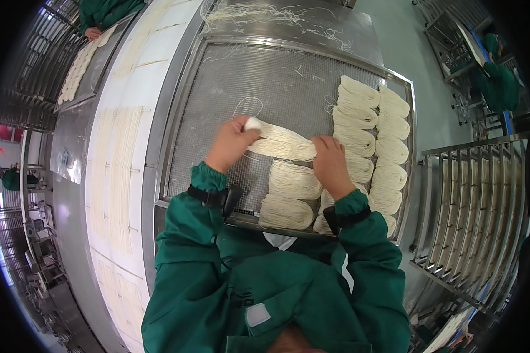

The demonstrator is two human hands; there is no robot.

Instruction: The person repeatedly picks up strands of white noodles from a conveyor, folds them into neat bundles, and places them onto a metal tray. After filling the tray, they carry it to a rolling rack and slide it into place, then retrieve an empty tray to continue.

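Observation:
A folded bundle of pale, thin noodles [281, 142] stretches between my two hands, low over a metal mesh tray [218, 82]. My left hand [232, 144] is closed round its left end, where the strands bunch into a rounded white tip. A few loose strands loop out past that hand. At the other end my right hand [331, 165] is closed on the bundle, its fingertips over the strands. Just below, folded noodle bundles [288, 212] lie in a short column near the tray's front edge. More bundles [390, 147] fill columns along the tray's right side, overlapping one another.
Left of the tray runs a white conveyor belt [121, 88] with noodle strands hanging over thin rods. Loose noodle scraps [253, 15] lie beyond the tray. A rack of stacked trays [471, 206] stands at right. Co-workers in green are at the far left [109, 12] and far right [500, 85].

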